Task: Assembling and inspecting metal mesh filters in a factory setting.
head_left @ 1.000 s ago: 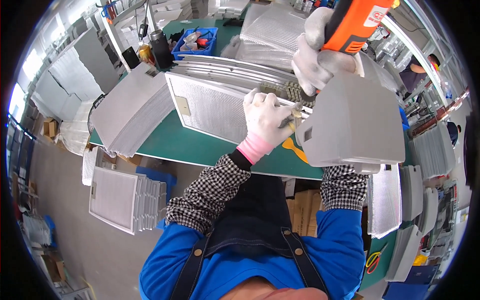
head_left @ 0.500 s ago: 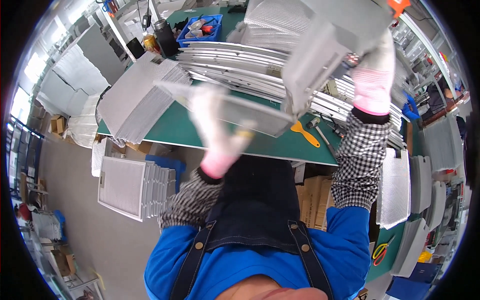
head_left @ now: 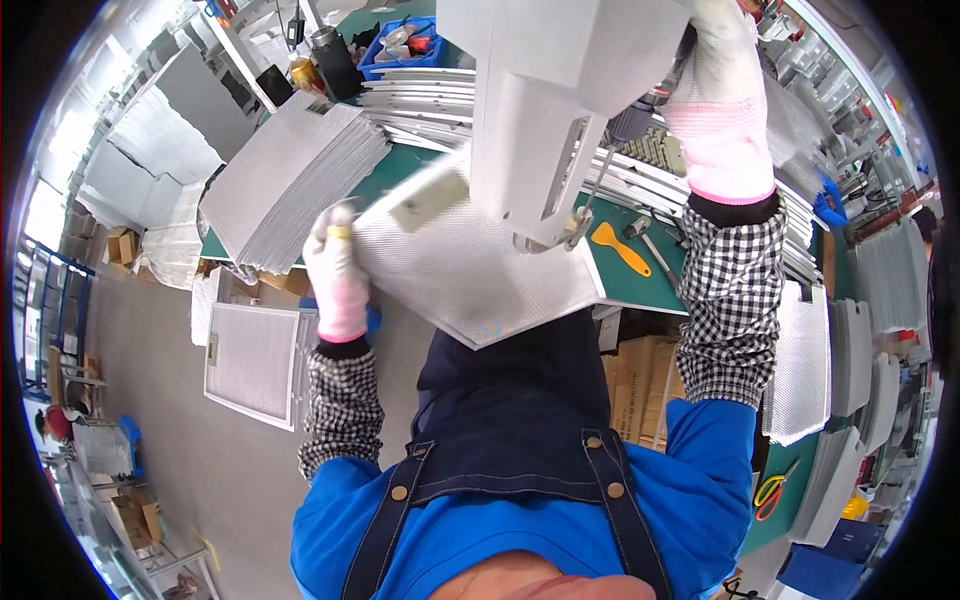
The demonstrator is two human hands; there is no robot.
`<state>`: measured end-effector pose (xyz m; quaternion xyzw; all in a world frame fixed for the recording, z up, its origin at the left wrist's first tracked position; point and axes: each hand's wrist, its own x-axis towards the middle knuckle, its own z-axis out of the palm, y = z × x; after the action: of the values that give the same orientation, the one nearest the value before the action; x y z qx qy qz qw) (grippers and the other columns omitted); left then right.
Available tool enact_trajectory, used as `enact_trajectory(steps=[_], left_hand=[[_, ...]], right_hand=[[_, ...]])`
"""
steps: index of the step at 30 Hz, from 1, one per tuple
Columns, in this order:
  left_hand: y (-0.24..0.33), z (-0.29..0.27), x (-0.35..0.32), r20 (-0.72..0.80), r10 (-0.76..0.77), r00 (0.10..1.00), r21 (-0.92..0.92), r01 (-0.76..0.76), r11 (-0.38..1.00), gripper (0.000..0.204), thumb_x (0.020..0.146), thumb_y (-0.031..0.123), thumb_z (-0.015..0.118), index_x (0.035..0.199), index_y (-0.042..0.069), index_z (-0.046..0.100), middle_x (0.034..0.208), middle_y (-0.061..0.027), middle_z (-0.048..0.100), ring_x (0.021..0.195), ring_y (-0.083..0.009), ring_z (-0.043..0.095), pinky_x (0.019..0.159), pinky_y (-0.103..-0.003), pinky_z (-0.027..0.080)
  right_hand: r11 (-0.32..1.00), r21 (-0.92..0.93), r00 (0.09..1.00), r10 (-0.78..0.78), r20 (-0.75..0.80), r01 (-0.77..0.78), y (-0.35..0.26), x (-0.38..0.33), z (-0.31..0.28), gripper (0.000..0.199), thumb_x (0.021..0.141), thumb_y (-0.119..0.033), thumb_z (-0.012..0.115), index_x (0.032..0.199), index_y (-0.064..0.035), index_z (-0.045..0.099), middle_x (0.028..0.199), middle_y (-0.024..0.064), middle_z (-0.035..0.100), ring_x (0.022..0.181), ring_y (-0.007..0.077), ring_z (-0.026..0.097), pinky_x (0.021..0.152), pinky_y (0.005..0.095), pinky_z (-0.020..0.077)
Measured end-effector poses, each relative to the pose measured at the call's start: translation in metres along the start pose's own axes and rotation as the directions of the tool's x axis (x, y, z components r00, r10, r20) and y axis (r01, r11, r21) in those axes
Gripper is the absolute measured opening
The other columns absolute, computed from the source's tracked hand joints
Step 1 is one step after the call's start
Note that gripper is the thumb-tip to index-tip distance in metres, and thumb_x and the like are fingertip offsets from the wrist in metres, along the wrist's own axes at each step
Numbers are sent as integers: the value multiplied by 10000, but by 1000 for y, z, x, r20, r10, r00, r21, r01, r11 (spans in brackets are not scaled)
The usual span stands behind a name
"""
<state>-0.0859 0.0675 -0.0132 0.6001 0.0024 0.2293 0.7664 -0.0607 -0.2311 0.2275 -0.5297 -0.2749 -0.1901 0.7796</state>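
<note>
A flat silver mesh panel with a pale frame and a light rectangular patch is tilted across the front edge of the green table. My left hand, in a white glove with a pink cuff, is at the panel's left corner with its fingers closed there; the fingertips are slightly blurred. Over the panel's far right part hangs a bulky light-grey machine with a slotted housing and a small metal tip. My right hand, gloved too, grips the machine's right side; its fingers are mostly hidden behind it.
A stack of mesh panels lies at left, with long white strips behind. An orange scraper and a hammer lie right of the held panel. Framed panels stand on the floor at left. A blue bin sits at the back.
The panel has swung from nearly edge-on to face up, closer to me. My left hand has moved left, and the machine with my right hand has shifted left and is more upright.
</note>
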Motion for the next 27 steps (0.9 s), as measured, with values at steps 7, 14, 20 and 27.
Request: enact_trajectory(steps=[7, 14, 20, 27], left_hand=[[24, 94, -18, 629, 19, 777, 372, -322, 871, 156, 912, 95, 673, 1040, 23, 725, 874, -62, 727, 785, -164, 693, 699, -290, 535], [13, 133, -35, 841, 132, 525, 492, -843, 218, 166, 814, 250, 714, 903, 111, 703, 765, -50, 669, 705, -233, 675, 646, -371, 536], [3, 129, -37, 791, 126, 598, 564, -794, 226, 255, 830, 367, 724, 976, 160, 751, 699, -47, 656, 657, -239, 665, 622, -392, 527], [-1, 125, -42, 794, 197, 576, 527, -812, 251, 409, 835, 339, 752, 1227, 236, 703, 983, -6, 681, 850, -203, 672, 709, -366, 542]], right_hand=[[978, -201, 997, 37, -61, -48, 3, -7, -5, 165, 923, -230, 683, 946, -84, 611, 814, -32, 589, 726, 60, 550, 659, 224, 425], [960, -271, 996, 57, -69, -74, 30, -6, -23, 142, 917, -202, 695, 918, -92, 604, 723, -56, 551, 606, 37, 481, 555, 212, 366], [978, -183, 995, 100, 4, -97, 37, -7, -11, 103, 935, -168, 664, 941, -88, 600, 696, -48, 545, 574, 40, 479, 528, 213, 365], [984, -172, 998, 58, 28, -53, 41, -7, -6, 110, 930, -161, 670, 966, -73, 615, 721, -45, 546, 623, 46, 488, 578, 211, 376]])
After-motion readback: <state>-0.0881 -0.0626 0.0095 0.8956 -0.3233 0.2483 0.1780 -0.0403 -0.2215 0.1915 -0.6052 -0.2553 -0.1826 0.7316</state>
